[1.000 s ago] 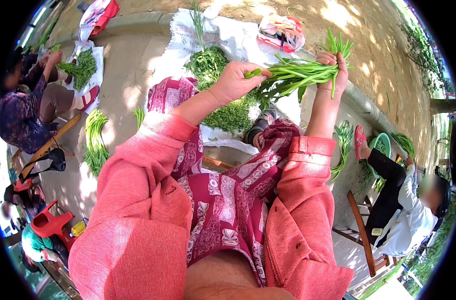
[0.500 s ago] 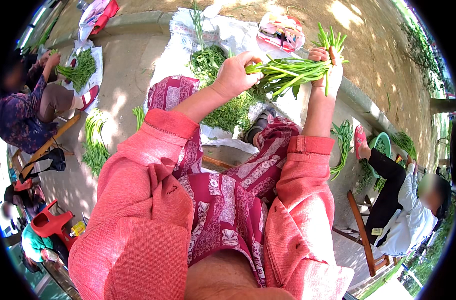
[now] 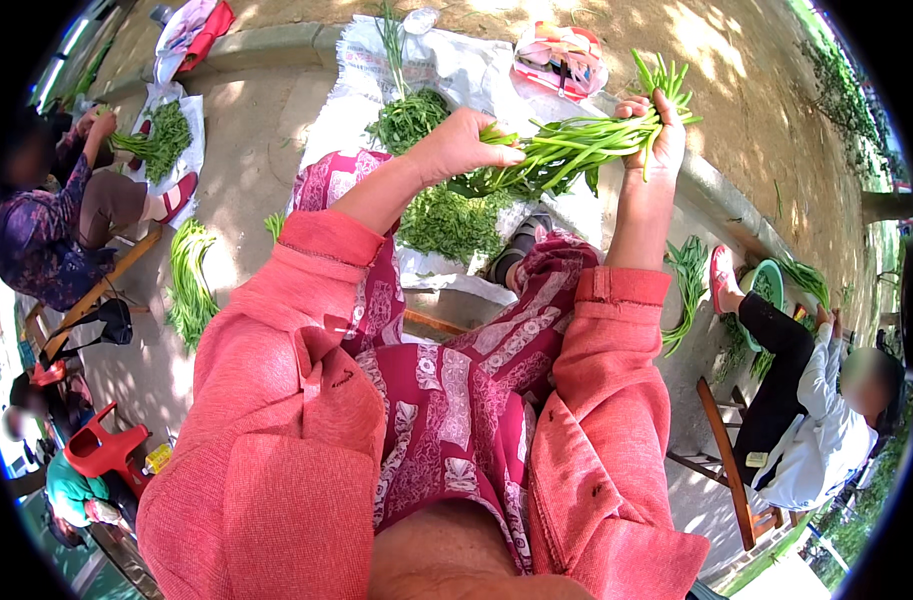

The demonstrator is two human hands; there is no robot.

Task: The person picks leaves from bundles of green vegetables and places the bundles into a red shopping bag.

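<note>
A bunch of leafy green stalks [image 3: 588, 142] stretches between my hands above my knees, cut ends upward at the right. My right hand [image 3: 658, 142] is wrapped round its thick stem part. My left hand [image 3: 456, 148] is closed, thumb against fingers, on a few stalks at the bunch's other end; its fingertips are partly hidden. Beneath lies a heap of loose green leaves [image 3: 446, 222] on a white woven sack [image 3: 476, 72]. Another pile of greens [image 3: 412, 117] rests farther back on the sack.
A bundle of stalks [image 3: 190, 285] lies on the paving at left, another [image 3: 684, 290] at right. A colourful plastic bag [image 3: 560, 60] sits behind, near the stone kerb [image 3: 731, 205]. People sit on both sides; a green basin [image 3: 769, 284] stands by the one at right.
My left hand has shifted slightly left and down, away from my right hand. The right hand has barely moved and keeps its grip on the stalks.
</note>
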